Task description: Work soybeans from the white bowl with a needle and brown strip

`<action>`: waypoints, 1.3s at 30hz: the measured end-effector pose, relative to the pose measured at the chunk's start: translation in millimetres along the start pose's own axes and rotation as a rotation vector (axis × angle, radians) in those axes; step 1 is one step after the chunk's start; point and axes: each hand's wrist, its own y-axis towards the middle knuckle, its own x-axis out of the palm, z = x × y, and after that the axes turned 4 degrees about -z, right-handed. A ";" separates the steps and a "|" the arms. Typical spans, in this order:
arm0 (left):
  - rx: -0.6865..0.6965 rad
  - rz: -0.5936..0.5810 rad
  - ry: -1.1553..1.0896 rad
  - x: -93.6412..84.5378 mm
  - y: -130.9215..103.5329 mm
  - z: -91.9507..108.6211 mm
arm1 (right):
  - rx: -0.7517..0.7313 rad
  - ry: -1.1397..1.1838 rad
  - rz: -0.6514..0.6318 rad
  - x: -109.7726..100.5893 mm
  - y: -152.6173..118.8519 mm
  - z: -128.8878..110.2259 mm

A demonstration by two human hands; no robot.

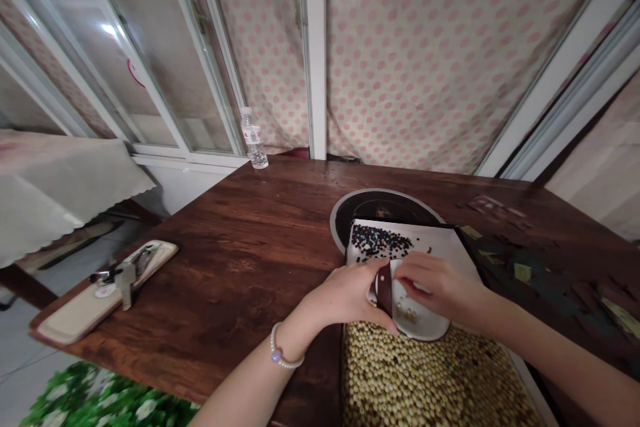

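Beads (pixel 425 380), pale and round, fill the near part of a white tray (pixel 445 235) on the wooden table (pixel 250 227) in the head view, the only view we have. Over their far edge we find a small white dish (pixel 426 327) with a dark brown strip (pixel 384 295) along its left side and a few pale beads (pixel 407 311) inside. Farther back in the tray lie small black beads (pixel 379 239).

We see the left hand (pixel 350 291) closed around the dish's left side at the strip, thumb at the near end and fingers at the far end. The right hand (pixel 443 283) is bent over the dish, fingertips drawn together; whether they pinch a bead we cannot tell. Nor can we tell if the dish rests on the beads below.

We judge the dish light and stiff, and best held by its side at the strip, level, since tipping would probably roll its load out. Loose beads look hard, smooth and nearly weightless, hardly fragile but quick to slip, so we would take each between thumb and fingertip around its middle. The bed of beads would likely shift under pressure, giving the dish poor footing.
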 end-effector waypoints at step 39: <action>0.259 0.389 0.165 18.4 14.6 17.3 | 0.219 0.254 0.547 6.9 -51.8 -13.8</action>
